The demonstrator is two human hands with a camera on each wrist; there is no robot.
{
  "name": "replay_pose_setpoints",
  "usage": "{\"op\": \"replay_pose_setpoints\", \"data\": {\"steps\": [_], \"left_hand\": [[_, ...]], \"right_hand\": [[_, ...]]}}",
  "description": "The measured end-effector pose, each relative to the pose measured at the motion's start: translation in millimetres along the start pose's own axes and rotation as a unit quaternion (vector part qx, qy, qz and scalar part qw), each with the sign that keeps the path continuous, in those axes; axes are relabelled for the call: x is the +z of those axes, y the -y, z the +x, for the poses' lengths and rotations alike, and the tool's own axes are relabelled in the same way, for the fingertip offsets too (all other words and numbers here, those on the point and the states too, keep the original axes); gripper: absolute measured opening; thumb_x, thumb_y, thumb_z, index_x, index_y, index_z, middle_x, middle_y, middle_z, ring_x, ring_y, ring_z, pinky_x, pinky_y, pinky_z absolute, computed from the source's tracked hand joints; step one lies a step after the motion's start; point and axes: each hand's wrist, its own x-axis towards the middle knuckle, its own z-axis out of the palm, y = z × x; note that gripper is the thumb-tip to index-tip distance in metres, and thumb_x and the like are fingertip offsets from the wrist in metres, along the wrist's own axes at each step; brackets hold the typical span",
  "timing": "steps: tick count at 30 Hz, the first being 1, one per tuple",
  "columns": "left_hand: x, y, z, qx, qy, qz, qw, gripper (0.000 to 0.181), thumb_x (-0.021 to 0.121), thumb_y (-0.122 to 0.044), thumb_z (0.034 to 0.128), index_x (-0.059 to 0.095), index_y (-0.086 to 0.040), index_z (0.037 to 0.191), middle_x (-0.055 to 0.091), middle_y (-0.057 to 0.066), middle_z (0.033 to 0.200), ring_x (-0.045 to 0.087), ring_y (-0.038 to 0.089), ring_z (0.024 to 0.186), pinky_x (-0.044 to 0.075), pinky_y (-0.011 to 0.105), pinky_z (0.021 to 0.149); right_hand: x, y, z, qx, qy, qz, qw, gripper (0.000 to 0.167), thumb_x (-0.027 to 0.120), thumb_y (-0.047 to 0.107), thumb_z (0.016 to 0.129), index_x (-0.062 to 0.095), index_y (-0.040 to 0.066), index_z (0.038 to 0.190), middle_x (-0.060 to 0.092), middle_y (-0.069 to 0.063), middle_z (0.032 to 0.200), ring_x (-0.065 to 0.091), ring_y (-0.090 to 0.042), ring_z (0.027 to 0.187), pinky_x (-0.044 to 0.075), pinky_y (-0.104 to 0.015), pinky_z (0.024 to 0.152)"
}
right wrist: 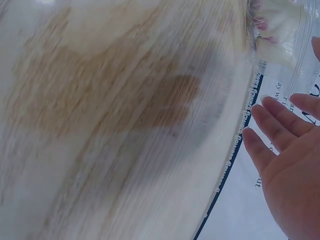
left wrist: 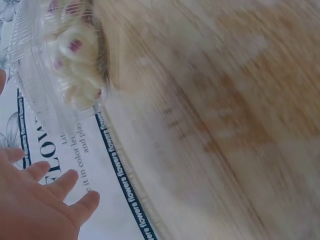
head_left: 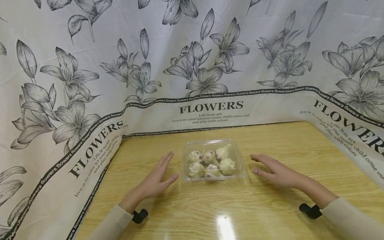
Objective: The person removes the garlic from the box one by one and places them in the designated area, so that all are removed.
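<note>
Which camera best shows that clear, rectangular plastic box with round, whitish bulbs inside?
The head view: the clear plastic box shows whole there, with nothing in front of it and six whitish bulbs inside. The left wrist view shows only part, cut off at the top; the right wrist view, just a section at upper right.

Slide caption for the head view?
A person's arms flank a clear box of six garlic bulbs on a wooden table.
</note>
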Motion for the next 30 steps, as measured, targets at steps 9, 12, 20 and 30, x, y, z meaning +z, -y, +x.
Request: {"op": "replay_pose_setpoints", "data": {"steps": [9, 12, 20, 30], "left_hand": [[4.3, 0.2, 0.1, -0.008, 0.006, -0.046, 0.9989, 0.082, 0.054, -0.053, 0.1036, 0.009, -0.024, 0.166, 0.014, 0.007, 0.171, 0.019, 0.03, 0.155, 0.023, 0.056, 0.123], [5.4, 0.3, 0.5, -0.008, 0.008, -0.064, 0.9979, 0.08, 0.055, -0.051, 0.1038, 0.011, -0.026, 0.166, 0.018, 0.006, 0.17, 0.024, 0.03, 0.153, 0.027, 0.059, 0.121], [10.3, -0.9, 2.5, -0.011, 0.024, -0.1, 0.9947, 0.076, 0.059, -0.045, 0.104, 0.021, -0.019, 0.165, 0.032, 0.009, 0.165, 0.034, 0.034, 0.149, 0.035, 0.056, 0.118], [14.7, 0.2, 1.6, -0.001, 0.03, -0.127, 0.9914, 0.071, 0.057, -0.04, 0.1057, 0.028, -0.009, 0.162, 0.041, 0.014, 0.159, 0.041, 0.037, 0.144, 0.039, 0.056, 0.115]], "right_hand": [[2, 3, 1.0, 0.004, 0.011, 0.035, 0.9993, 0.054, 0.058, 0.027, 0.107, 0.045, -0.004, 0.149, 0.056, -0.025, 0.144, 0.054, -0.045, 0.13, 0.047, -0.063, 0.102], [2, 2, 1.6, 0.004, 0.016, 0.053, 0.9985, 0.051, 0.058, 0.026, 0.107, 0.049, -0.004, 0.147, 0.058, -0.023, 0.141, 0.055, -0.045, 0.129, 0.047, -0.063, 0.102], [7, -1, 1.4, 0.009, 0.029, 0.079, 0.9965, 0.045, 0.058, 0.025, 0.107, 0.055, -0.006, 0.14, 0.064, -0.021, 0.133, 0.06, -0.042, 0.122, 0.05, -0.059, 0.101], [6, 1, 2.1, -0.005, 0.044, 0.086, 0.9953, 0.035, 0.058, 0.02, 0.107, 0.063, -0.002, 0.133, 0.069, -0.013, 0.127, 0.065, -0.032, 0.114, 0.055, -0.048, 0.097]]}}
